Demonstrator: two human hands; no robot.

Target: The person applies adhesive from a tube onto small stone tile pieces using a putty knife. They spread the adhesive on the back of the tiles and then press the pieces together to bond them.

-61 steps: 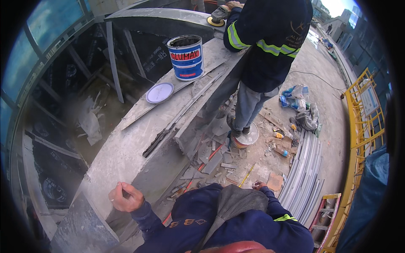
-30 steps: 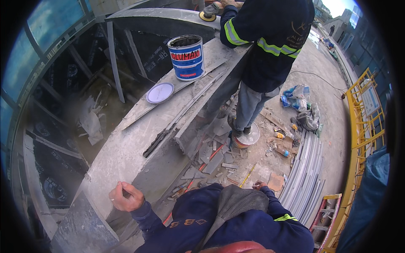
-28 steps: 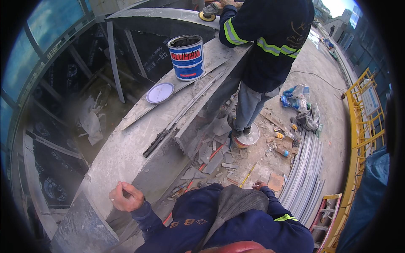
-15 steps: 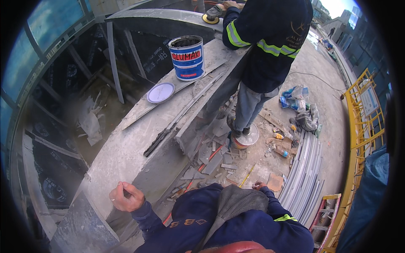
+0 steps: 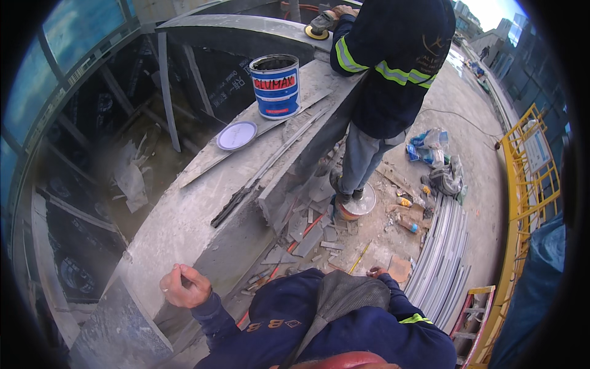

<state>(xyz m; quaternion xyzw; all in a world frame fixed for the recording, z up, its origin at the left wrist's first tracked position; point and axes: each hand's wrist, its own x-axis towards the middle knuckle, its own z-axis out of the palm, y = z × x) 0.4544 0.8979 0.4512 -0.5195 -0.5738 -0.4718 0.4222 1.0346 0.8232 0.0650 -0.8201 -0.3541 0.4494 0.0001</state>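
Concrete ledge (image 5: 172, 246) runs up and away on my left, my left grip (image 5: 185, 288) at its near end — fingers curled, thumb meeting fingertip. A small white bit shows there; I can't tell whether I'm grasping it. My right grip (image 5: 377, 272) is mostly behind my sleeve, so I can't tell its state.

Farther along, a co-worker (image 5: 396, 98) stands at the ledge's right side, arms on a tool (image 5: 317, 31) with a round yellow pad. Broken pieces (image 5: 304, 237) litter the floor beside it, near a stack of long grey bars (image 5: 436, 252).

On a thin panel (image 5: 312, 99) atop the ledge stands 1 blue-and-white can (image 5: 276, 92), open, its inside dark; 1 round lid (image 5: 237, 135) lies beside it. The co-worker's boots rest on a lidded bucket (image 5: 348, 215).

Compared with 1 second ago, the tool sits closer to the co-worker's body — my left fingers look unchanged.
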